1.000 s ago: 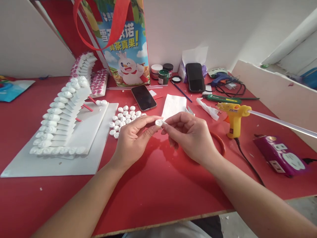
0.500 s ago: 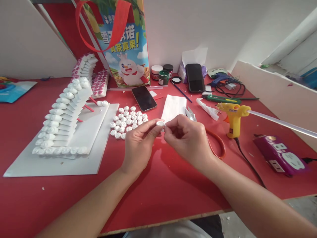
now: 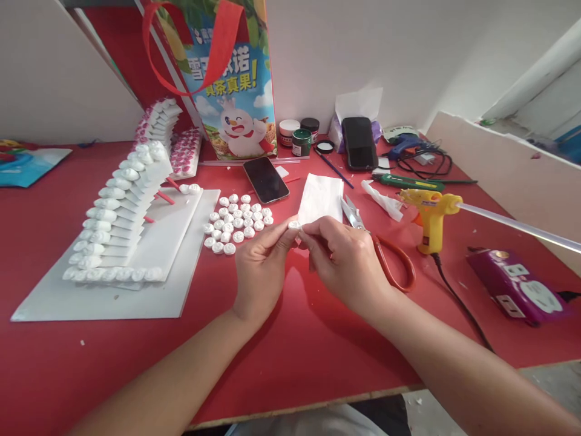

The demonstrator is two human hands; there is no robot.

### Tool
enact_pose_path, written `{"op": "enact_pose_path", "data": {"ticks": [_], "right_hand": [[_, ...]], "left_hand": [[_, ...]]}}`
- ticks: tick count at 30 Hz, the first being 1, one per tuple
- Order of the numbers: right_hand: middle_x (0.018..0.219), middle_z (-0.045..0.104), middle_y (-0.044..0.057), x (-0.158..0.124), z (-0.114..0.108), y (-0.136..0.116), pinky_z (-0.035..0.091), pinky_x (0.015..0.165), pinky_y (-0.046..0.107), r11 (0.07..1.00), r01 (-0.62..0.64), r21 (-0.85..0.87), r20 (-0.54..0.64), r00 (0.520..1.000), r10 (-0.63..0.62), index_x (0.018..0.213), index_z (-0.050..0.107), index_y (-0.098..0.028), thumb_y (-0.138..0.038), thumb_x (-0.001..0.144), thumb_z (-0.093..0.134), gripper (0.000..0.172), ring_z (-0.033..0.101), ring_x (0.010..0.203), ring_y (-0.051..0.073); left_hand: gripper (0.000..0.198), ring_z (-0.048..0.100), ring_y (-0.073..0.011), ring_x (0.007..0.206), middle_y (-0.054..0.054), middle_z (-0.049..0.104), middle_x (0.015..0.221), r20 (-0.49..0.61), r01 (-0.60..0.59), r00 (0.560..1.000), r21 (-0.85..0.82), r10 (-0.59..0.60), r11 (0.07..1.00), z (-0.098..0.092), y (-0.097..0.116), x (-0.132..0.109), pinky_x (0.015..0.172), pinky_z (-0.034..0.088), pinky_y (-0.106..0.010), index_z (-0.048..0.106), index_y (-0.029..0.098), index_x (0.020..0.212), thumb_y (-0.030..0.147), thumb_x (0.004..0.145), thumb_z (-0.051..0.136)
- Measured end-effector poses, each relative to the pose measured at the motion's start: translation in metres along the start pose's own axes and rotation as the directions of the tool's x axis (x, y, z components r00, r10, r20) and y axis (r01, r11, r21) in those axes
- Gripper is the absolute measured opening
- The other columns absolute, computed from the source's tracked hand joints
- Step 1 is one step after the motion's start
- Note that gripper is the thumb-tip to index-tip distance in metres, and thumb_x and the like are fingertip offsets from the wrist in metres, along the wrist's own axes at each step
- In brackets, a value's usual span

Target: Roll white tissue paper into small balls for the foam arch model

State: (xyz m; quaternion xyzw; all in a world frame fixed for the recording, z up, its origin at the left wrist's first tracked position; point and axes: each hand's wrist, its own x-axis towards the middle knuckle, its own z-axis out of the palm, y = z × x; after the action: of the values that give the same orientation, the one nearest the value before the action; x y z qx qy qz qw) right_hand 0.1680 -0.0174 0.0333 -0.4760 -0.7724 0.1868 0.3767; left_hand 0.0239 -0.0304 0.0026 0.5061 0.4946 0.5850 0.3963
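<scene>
Noted at eleven o'clock a tall printed bag (image 3: 245, 85) with red handles and, near its foot, a flat-lying phone (image 3: 266, 180); at twelve, three small lidded jars (image 3: 301, 144) in a tight bunch. Spotted between one and two a black handheld device (image 3: 359, 143), tilted up against a purple tissue pack (image 3: 336, 132). Logged a purple socket box (image 3: 515, 284) between three and four, a blue packet (image 3: 27, 172) at nine.

A glossy red table (image 3: 290, 345) stands against a pale wall (image 3: 313, 54), a low white panel (image 3: 508, 154) along its right side. Soft light brightens the wall's right; scraps dot the grey floor (image 3: 563, 380).
</scene>
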Motion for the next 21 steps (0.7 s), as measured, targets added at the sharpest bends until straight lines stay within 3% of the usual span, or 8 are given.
{"op": "enact_pose_path", "data": {"ticks": [4,8,11,15,18,21], "right_hand": [[0.073,0.073,0.002,0.004,-0.008,0.007,0.041,0.058,0.022,0.999,0.016,0.048,0.011,1.0,-0.017,0.082,0.062,-0.017,-0.014,0.094,0.061,0.013,0.061,0.059,0.011],[0.073,0.071,0.001,0.009,-0.021,0.011,0.043,0.058,0.021,0.989,0.004,0.15,0.163,0.986,-0.028,0.088,0.065,-0.016,-0.014,0.096,0.061,0.01,0.059,0.055,0.009],[0.074,0.072,0.002,0.01,-0.026,0.013,0.043,0.058,0.022,0.982,0.031,0.188,0.232,0.97,-0.075,0.091,0.067,-0.013,-0.014,0.098,0.059,0.011,0.06,0.055,0.008],[0.075,0.073,0.002,0.01,-0.027,0.012,0.043,0.057,0.022,0.978,0.077,0.194,0.232,0.965,-0.122,0.094,0.069,-0.012,-0.012,0.097,0.059,0.011,0.06,0.053,0.008],[0.066,0.068,-0.002,0.011,-0.023,0.011,0.044,0.054,0.021,0.957,-0.072,0.28,0.235,0.972,0.005,0.088,0.069,-0.014,-0.014,0.096,0.063,0.011,0.059,0.048,0.007],[0.058,0.065,-0.004,0.011,-0.018,0.009,0.043,0.048,0.021,0.898,-0.237,0.372,0.235,0.96,0.156,0.082,0.068,-0.015,-0.025,0.096,0.067,0.017,0.058,0.043,0.008]], "left_hand": [[0.02,0.071,-0.0136,0.081,0.001,0.079,0.085,0.082,0.018,0.996,0.015,-0.019,1.0,-0.005,0.005,0.003,0.082,0.057,-0.024,0.084,0.025,0.108,0.033,0.096,0.069],[0.018,0.073,-0.0147,0.083,0.0,0.081,0.091,0.195,0.043,0.98,0.011,-0.045,0.999,-0.019,0.008,0.014,0.082,0.058,-0.024,0.084,0.025,0.105,0.029,0.089,0.079],[0.017,0.073,-0.0154,0.09,-0.001,0.081,0.098,0.299,-0.046,0.954,0.073,0.023,0.996,-0.029,0.009,0.025,0.084,0.057,-0.023,0.084,0.024,0.104,0.024,0.087,0.08],[0.023,0.071,-0.0148,0.087,-0.002,0.078,0.093,0.398,-0.225,0.902,0.104,0.166,0.969,-0.035,0.011,0.029,0.082,0.054,-0.024,0.082,0.023,0.112,0.017,0.091,0.074],[0.021,0.069,-0.0149,0.088,-0.003,0.076,0.092,0.403,-0.313,0.885,0.148,0.232,0.938,-0.033,0.013,0.026,0.083,0.052,-0.025,0.081,0.021,0.111,0.016,0.095,0.068],[0.018,0.066,-0.0151,0.089,-0.003,0.073,0.094,0.36,-0.251,0.916,0.164,0.179,0.954,-0.027,0.014,0.022,0.085,0.051,-0.026,0.078,0.02,0.11,0.018,0.097,0.065]]}}
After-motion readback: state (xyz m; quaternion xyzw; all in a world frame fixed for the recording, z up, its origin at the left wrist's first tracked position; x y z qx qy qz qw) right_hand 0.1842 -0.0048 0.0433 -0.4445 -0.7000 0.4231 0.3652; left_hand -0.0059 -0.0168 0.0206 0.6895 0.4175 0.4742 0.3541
